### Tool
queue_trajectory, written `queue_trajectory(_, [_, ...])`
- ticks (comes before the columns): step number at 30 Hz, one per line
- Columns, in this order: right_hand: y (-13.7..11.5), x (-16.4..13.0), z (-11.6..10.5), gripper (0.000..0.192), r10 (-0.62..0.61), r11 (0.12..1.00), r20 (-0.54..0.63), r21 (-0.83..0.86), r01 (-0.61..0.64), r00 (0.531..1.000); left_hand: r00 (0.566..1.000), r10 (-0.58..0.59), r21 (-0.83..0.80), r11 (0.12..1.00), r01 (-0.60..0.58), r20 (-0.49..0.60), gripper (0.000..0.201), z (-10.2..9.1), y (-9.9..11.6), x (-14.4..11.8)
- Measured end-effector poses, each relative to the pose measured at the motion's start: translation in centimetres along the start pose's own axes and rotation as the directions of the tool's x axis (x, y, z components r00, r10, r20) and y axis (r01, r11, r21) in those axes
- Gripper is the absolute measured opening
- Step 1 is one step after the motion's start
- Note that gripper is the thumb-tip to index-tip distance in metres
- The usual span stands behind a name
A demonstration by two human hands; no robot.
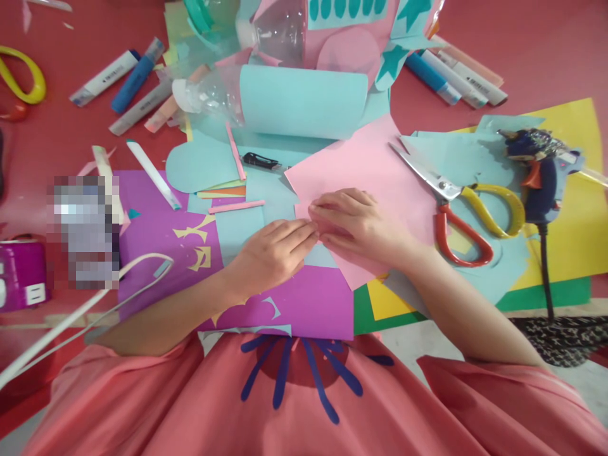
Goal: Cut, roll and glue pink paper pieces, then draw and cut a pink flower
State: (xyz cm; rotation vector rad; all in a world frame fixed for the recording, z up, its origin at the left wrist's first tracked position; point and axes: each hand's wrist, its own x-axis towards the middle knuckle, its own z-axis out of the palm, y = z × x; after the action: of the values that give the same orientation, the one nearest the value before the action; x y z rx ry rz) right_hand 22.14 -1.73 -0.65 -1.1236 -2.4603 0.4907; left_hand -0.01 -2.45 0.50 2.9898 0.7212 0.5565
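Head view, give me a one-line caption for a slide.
Both hands, left and right, press a pink sheet on a paper-strewn table, scissors and glue gun alongside.

surface: we see a red table (71, 139), mostly covered.
left side: markers (121, 82) lie loose beside a yellow-handled tool (23, 76); a purple box (21, 275) sits at the edge.
middle: we find purple paper (161, 234) touching light blue sheets (247, 221).
right side: yellow paper (579, 209) lies over green paper (546, 297); more markers (456, 76) rest near the far edge.
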Motion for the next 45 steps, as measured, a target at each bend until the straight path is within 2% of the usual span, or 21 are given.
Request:
queue_trajectory(6, [-0.1,-0.1,-0.3,0.028,-0.034,0.998,0.019,-0.054,0.035,0.999,1.000,0.010,0.126,0.992,-0.011,0.004,0.026,-0.1,1.2,0.1])
queue_trajectory(11, [0.2,0.5,-0.8,0.027,-0.053,0.998,0.036,-0.020,0.054,0.998,1.000,-0.015,0.126,0.992,0.015,-0.002,0.026,0.1,1.5,0.1])
queue_trajectory(13, [0.1,1.4,-1.5,0.024,-0.033,0.999,0.123,0.008,0.032,0.992,1.000,-0.012,0.125,0.992,0.014,-0.018,0.026,0.3,1.5,0.1])
queue_trajectory(16, [-0.3,3.9,-2.5,0.022,0.055,0.998,0.292,-0.030,-0.049,0.955,0.999,-0.009,0.132,0.991,0.015,-0.044,0.025,0.3,1.5,0.1])
queue_trajectory(17, [-0.5,4.9,-2.6,0.021,0.112,0.993,0.293,-0.062,-0.098,0.950,0.999,-0.011,0.134,0.991,0.017,-0.044,0.025,0.3,1.5,0.1])
queue_trajectory(19, [-0.6,6.8,-2.3,0.019,0.200,0.975,0.182,-0.137,-0.176,0.963,0.999,-0.018,0.134,0.991,0.022,-0.034,0.026,0.3,1.5,0.0])
queue_trajectory(22, [-0.1,9.4,-0.4,0.012,0.214,0.966,0.046,-0.160,-0.204,0.976,1.000,-0.025,0.142,0.990,0.027,-0.018,0.027,0.2,1.5,0.0])
queue_trajectory(25, [0.3,11.4,1.4,0.005,0.209,0.972,0.045,-0.118,-0.203,0.977,0.999,-0.028,0.146,0.989,0.031,-0.019,0.027,0.3,1.6,0.0])
queue_trajectory(26, [0.2,11.9,1.6,0.008,0.215,0.972,0.067,-0.109,-0.208,0.974,0.999,-0.032,0.146,0.989,0.035,-0.024,0.026,0.3,1.6,0.0])
queue_trajectory(28, [-0.6,12.9,1.3,0.016,0.251,0.967,0.101,-0.075,-0.244,0.963,0.999,-0.039,0.146,0.988,0.042,-0.024,0.026,0.4,1.6,-0.1])
queue_trajectory(30, [-1.7,13.6,0.1,0.019,0.302,0.950,0.082,0.052,-0.307,0.950,0.999,-0.045,0.145,0.988,0.047,-0.013,0.026,0.4,1.6,-0.2])
queue_trajectory(31, [-2.1,13.7,-0.6,0.021,0.327,0.929,0.050,0.169,-0.331,0.944,0.999,-0.048,0.143,0.988,0.048,-0.005,0.027,0.4,1.7,-0.3])
queue_trajectory(32, [-2.5,13.6,-1.4,0.021,0.310,0.888,0.026,0.349,-0.299,0.950,0.999,-0.051,0.141,0.989,0.050,0.002,0.027,0.4,1.7,-0.3])
queue_trajectory(34, [-2.6,12.9,-2.8,0.021,0.335,0.692,-0.061,0.694,-0.201,0.940,0.998,-0.057,0.130,0.990,0.056,0.006,0.027,0.4,1.6,-0.4])
queue_trajectory(35, [-2.4,12.2,-3.3,0.022,0.369,0.589,-0.103,0.795,-0.147,0.923,0.998,-0.057,0.121,0.991,0.056,0.005,0.027,0.4,1.6,-0.5])
queue_trajectory(38, [-1.4,9.4,-4.2,0.030,0.456,0.345,-0.062,0.932,-0.113,0.888,0.999,-0.054,0.094,0.994,0.054,-0.002,0.025,0.4,1.5,-0.4])
queue_trajectory(40, [-0.9,7.1,-4.3,0.038,0.532,0.210,0.043,0.961,-0.181,0.846,0.999,-0.054,0.086,0.995,0.054,-0.003,0.025,0.4,1.4,-0.4])
queue_trajectory(41, [-0.8,6.0,-4.2,0.039,0.566,0.183,0.075,0.960,-0.213,0.821,0.998,-0.055,0.086,0.995,0.055,-0.002,0.025,0.4,1.4,-0.3])
queue_trajectory(42, [-0.7,4.9,-4.1,0.042,0.584,0.195,0.087,0.950,-0.243,0.807,0.998,-0.055,0.086,0.995,0.055,0.000,0.026,0.3,1.4,-0.3])
queue_trajectory(45, [-0.7,2.3,-3.2,0.064,0.582,0.298,0.125,0.887,-0.353,0.804,0.998,-0.056,0.079,0.995,0.055,0.012,0.027,0.2,1.5,-0.2])
